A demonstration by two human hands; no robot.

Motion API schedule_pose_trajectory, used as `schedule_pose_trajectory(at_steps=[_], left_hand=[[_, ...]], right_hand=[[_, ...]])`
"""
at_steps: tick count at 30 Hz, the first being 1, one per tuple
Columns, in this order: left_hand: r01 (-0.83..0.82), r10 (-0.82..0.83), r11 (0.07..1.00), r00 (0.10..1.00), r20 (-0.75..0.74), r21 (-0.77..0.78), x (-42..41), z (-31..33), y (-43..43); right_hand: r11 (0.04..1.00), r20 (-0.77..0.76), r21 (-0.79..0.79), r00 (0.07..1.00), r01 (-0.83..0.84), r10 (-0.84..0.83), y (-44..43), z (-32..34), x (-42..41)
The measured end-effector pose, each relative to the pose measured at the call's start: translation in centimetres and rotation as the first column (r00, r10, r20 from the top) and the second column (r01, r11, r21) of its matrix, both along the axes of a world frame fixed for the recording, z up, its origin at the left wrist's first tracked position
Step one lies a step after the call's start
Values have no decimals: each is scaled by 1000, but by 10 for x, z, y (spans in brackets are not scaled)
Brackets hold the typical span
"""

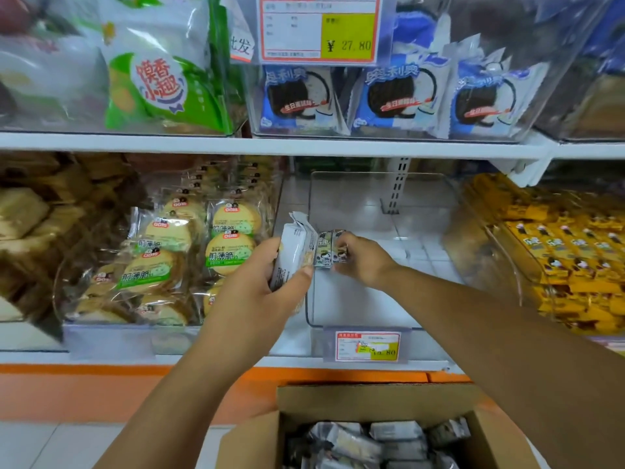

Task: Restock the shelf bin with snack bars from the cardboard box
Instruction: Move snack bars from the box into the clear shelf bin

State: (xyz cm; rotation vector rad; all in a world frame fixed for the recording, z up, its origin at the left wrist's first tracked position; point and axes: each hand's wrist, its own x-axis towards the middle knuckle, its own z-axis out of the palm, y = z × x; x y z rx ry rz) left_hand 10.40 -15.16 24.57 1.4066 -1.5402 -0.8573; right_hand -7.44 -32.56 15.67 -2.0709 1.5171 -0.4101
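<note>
The clear plastic shelf bin [382,299], at centre frame, looks bare inside, so restocking has barely begun. At six o'clock the brown cardboard box [378,401] holds many grey-wrapped bars. At the bin's nine o'clock edge, the left hand [260,292] clasps a stack of pale-wrapped snack bars [292,255]; the right hand [363,258] pinches two small bars [329,248], not yet placed.

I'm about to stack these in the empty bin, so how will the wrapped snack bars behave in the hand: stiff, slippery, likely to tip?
The snack bars look glossy, so probably slippery against each other. The left hand grips several at once, suggesting they are light. Their crimped ends look floppy, while the bodies hold a blocky shape, so they likely stack flat in the clear bin rather than roll.
</note>
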Motion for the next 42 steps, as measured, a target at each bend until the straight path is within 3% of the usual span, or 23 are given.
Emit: schedule_pose_trajectory(at_steps=[3, 5, 8, 10, 11, 13, 16, 22, 28, 31, 34, 37, 42], left_hand=[[20, -17, 998, 998, 60, -53, 2, -2, 4], [13, -2, 997, 990, 141, -78, 3, -4, 8], [16, 5, 996, 969, 247, -83, 3, -4, 16], [11, 11, 997, 953, 302, -72, 1, -1, 22], [9, 16, 997, 943, 334, -74, -1, 2, 26], [22, 15, 995, 922, 386, -93, -7, 8, 32], [58, 2, 989, 916, 401, -136, -18, 11, 42], [60, -42, 993, 984, 175, -97, -14, 7, 53], [104, -105, 994, 994, -25, -15, -13, 12, 47], [79, -79, 996, 997, 14, -45, -13, 11, 40], [-33, 51, 993, 987, 155, -115, -10, 2, 29], [-50, 57, 998, 964, 261, -33, -6, -13, 19], [-16, 6, 999, 965, 262, 37, -5, -29, 6]], right_hand=[[999, -48, 6, 998, -44, 44, 8, 11, -4], [999, 6, -43, 1000, 0, 1, 26, 32, -7], [999, 396, 50, 918, 19, -37, 79, 79, -13], [980, 611, 156, 792, -121, 0, 118, 105, -20], [967, 641, 163, 766, -197, 48, 136, 115, -26], [953, 625, 136, 769, -272, 130, 163, 123, -34], [974, 612, 59, 779, -219, 138, 184, 118, -44], [994, 662, 1, 745, -112, 83, 201, 106, -57], [996, 591, -49, 802, -69, 85, 203, 108, -62], [989, 506, -123, 853, -80, 132, 198, 111, -62], [980, 476, -188, 879, 71, 28, 176, 110, -63], [903, 197, -361, 966, 232, -169, 130, 92, -68], [929, -122, -299, 957, 217, -263, 49, 56, -62]])
